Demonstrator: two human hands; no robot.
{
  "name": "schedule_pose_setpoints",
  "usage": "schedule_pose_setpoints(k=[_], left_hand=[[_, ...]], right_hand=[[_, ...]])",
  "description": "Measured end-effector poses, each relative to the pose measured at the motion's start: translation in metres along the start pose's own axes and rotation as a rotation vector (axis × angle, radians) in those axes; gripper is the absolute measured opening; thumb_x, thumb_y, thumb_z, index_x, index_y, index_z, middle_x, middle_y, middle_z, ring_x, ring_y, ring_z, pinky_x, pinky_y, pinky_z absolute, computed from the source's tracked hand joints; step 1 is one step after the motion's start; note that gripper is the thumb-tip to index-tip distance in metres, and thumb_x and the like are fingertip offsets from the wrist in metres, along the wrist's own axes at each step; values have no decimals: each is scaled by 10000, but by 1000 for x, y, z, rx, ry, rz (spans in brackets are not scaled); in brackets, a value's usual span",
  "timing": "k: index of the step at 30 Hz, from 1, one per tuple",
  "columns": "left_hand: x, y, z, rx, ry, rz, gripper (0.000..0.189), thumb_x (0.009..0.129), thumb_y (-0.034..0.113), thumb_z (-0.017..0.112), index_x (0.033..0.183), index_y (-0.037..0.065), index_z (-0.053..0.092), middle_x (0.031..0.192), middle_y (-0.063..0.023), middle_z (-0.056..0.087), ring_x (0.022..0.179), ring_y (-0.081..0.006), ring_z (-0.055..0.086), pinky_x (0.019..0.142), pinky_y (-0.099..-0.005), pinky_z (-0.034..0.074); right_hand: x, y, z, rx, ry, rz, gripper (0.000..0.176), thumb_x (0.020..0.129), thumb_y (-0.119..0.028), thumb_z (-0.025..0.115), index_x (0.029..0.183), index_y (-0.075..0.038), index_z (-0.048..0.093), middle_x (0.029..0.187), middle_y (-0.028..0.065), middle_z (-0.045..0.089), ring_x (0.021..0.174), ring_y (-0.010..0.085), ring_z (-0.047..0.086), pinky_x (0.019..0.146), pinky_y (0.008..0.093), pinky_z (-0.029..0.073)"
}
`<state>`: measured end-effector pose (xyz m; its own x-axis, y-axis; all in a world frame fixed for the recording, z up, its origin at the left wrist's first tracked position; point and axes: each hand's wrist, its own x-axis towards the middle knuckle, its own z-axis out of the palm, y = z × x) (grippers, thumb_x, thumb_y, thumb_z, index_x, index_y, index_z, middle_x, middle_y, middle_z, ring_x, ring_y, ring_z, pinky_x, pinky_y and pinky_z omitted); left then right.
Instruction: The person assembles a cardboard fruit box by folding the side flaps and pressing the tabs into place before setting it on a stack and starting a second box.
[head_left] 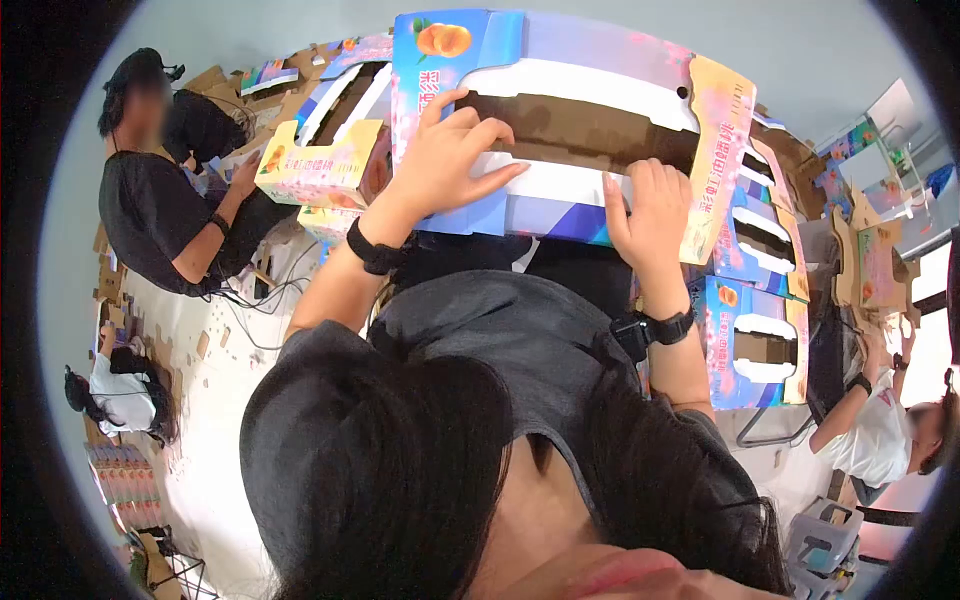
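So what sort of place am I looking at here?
Probably a small carton-folding or packing workshop. There's a printed carton under the person's hands, similar cartons piled at the right, and cardboard scraps scattered on the floor.

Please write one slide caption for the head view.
Left hand and right hand touch a fruit-printed cardboard box with a long opening.

Between the left hand (pixel 455 160) and the right hand (pixel 648 210), the long opening (pixel 585 127) in the box (pixel 610 38) offers a way inside, narrowed by white flaps (pixel 570 183) along its edges. Sideways, a yellow box (pixel 315 180) obstructs the left end and other boxes (pixel 721 345) the right; the torso (pixel 490 310) limits the near side.
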<state>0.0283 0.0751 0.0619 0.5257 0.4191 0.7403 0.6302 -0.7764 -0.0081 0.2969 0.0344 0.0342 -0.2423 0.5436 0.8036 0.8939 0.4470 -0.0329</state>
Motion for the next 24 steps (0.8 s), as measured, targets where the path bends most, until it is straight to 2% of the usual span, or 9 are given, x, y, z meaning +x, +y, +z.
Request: schedule_pose_setpoints(k=[5, 11, 15, 16, 17, 19, 21, 23, 24], left_hand=[[-6, 0, 3, 31, 22, 3, 197, 790, 281, 760, 856, 130, 652, 651, -11, 584, 708, -196, 600, 1043, -438, 370], [-14, 10, -1, 62, 57, 28, 170, 767, 272, 769, 748, 146, 657, 690, -3, 622, 677, -178, 576, 1033, -423, 386], [-28, 24, -3, 95, 119, 60, 149, 731, 251, 799, 784, 170, 686, 770, 40, 662, 789, -133, 621, 1031, -401, 378], [-33, 28, -5, 83, 119, 61, 187, 714, 233, 813, 852, 182, 698, 865, 49, 677, 874, -129, 629, 1027, -394, 371], [-35, 34, -6, 91, 208, 98, 153, 737, 209, 781, 850, 189, 680, 937, 31, 658, 977, -153, 622, 1062, -393, 350], [-55, 36, -10, 144, 362, 139, 286, 761, 254, 791, 1005, 214, 647, 1089, -6, 637, 1164, -236, 551, 1082, -431, 326], [-59, 34, -13, 324, 633, 162, 494, 755, 329, 802, 1161, 201, 552, 1218, -82, 568, 1252, -311, 464, 1081, -481, 318], [-63, 40, -21, 410, 768, 77, 696, 738, 402, 811, 1284, 184, 438, 1323, -149, 483, 1319, -367, 382, 1080, -527, 306], [-62, 43, -31, 405, 772, -14, 794, 724, 437, 814, 1328, 173, 371, 1362, -180, 432, 1341, -386, 343, 1080, -549, 298]], right_hand=[[-5, 0, 5, 19, 26, 5, 274, 833, -312, 642, 814, -55, 551, 774, 107, 513, 744, 297, 494, 710, 412, 363], [-14, -6, 1, 33, 84, -30, 281, 797, -318, 671, 849, -58, 580, 794, 95, 531, 763, 289, 510, 703, 405, 360], [-26, -10, -4, 9, 99, -54, 277, 774, -308, 698, 866, -64, 606, 810, 85, 555, 771, 277, 530, 709, 396, 372], [-33, -10, -3, -19, 93, -45, 292, 764, -326, 717, 865, -72, 614, 826, 74, 573, 783, 268, 544, 715, 393, 377], [-39, -8, -3, -20, 105, -56, 301, 762, -337, 721, 865, -75, 614, 831, 71, 577, 785, 266, 547, 718, 393, 377], [-51, -5, 1, -19, 125, -78, 319, 759, -359, 731, 864, -81, 613, 841, 64, 585, 788, 261, 553, 722, 392, 377], [-62, 1, 7, -62, 161, -100, 350, 756, -422, 744, 859, -113, 619, 845, 47, 592, 788, 242, 557, 717, 382, 368], [-72, 2, 7, -86, 185, -135, 353, 759, -445, 744, 850, -128, 619, 842, 40, 591, 774, 235, 550, 713, 379, 362], [-79, 3, 10, -100, 182, -125, 364, 763, -475, 738, 835, -140, 616, 841, 35, 591, 756, 230, 538, 709, 371, 353]])
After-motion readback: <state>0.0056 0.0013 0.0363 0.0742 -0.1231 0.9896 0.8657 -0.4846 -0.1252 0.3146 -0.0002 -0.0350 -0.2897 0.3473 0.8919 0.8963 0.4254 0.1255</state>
